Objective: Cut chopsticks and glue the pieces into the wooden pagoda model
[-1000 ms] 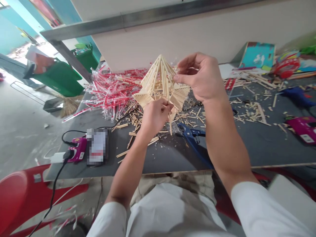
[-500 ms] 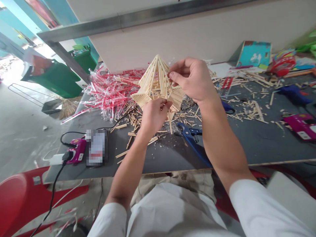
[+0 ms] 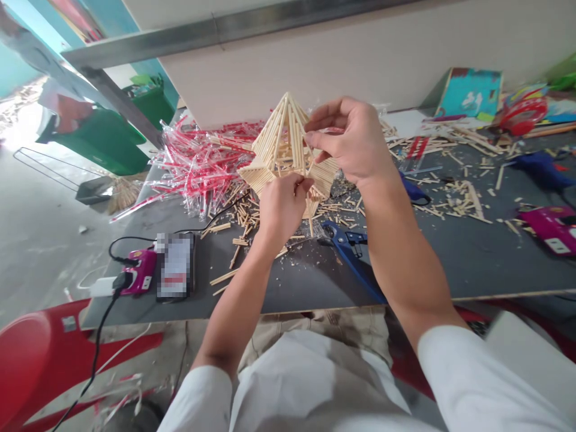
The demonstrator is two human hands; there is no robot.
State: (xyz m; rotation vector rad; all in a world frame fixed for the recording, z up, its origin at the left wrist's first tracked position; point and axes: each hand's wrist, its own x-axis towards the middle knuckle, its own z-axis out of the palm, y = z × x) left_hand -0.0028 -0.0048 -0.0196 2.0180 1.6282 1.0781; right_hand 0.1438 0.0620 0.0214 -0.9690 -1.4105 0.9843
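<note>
Upper centre of frame: stick model (image 3: pixel 279 141) | left hand (image 3: pixel 284 201): grip holding model's lower front | right hand (image 3: pixel 351 139): grip narrow at model's right slope, hold unclear

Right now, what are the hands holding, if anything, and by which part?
The left hand grips the stick structure low on its near side; the right hand is at its right flank, its grip unclear.
</note>
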